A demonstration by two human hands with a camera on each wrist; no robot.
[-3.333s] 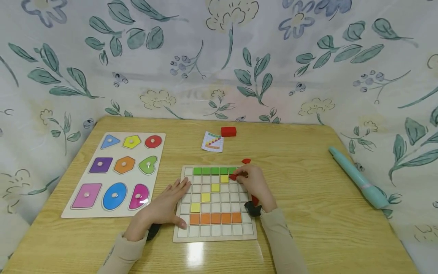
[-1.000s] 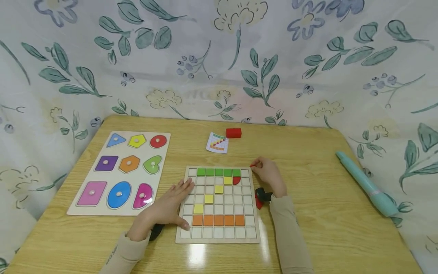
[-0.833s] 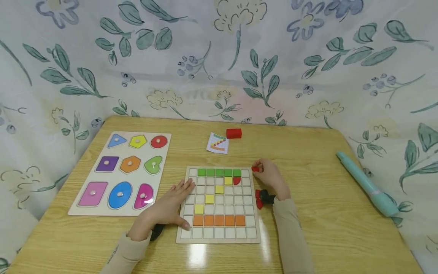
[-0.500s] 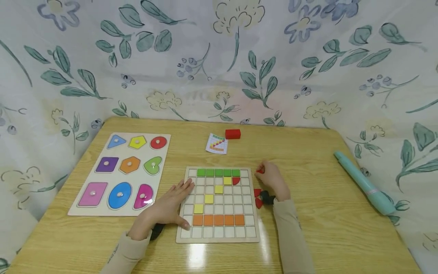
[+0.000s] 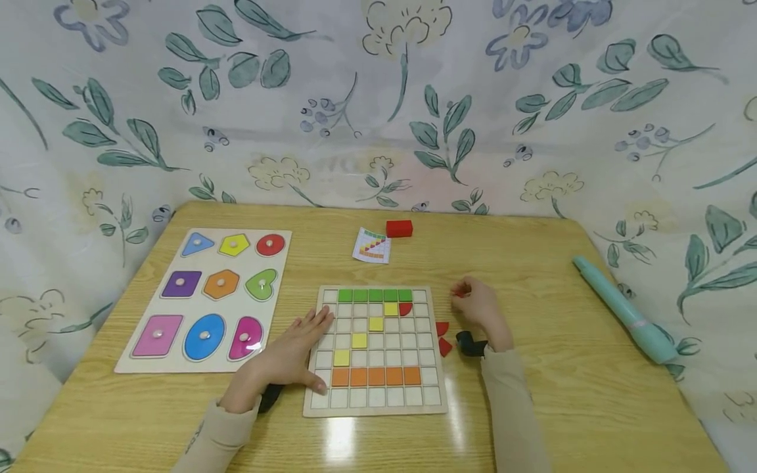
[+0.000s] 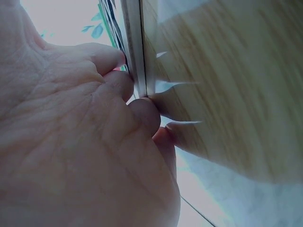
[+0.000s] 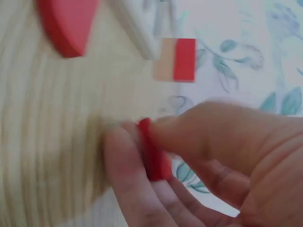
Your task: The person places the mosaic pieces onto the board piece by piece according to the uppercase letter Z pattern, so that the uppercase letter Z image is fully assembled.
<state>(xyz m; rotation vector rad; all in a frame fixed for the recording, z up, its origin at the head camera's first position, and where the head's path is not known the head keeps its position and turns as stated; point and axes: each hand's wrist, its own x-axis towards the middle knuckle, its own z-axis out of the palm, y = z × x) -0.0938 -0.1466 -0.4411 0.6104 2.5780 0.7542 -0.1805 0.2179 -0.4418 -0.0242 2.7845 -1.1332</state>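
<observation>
A wooden grid board (image 5: 376,397) lies mid-table with a green row near its top, a yellow diagonal and an orange row lower down. One red quarter-circle tile (image 5: 405,309) sits right of the topmost yellow square. My left hand (image 5: 288,357) rests spread over the board's left edge, its fingertips against the edge in the left wrist view. Off the board's upper right corner, my right hand (image 5: 480,307) pinches a red tile (image 7: 156,156) between thumb and fingers, partly covering it. Two loose red tiles (image 5: 443,328) lie beside the board's right edge.
A knobbed shape puzzle (image 5: 195,305) lies at the left. Behind the board are a small pattern card (image 5: 372,246) and a red block (image 5: 399,228). A teal pen-shaped object (image 5: 627,310) lies along the right table edge. A floral cloth (image 5: 378,98) hangs behind.
The right hand set a red quarter-circle on the grid, picked another red tile off the table, and has drawn right with it, uncovering the loose tiles. The left hand stays put.
</observation>
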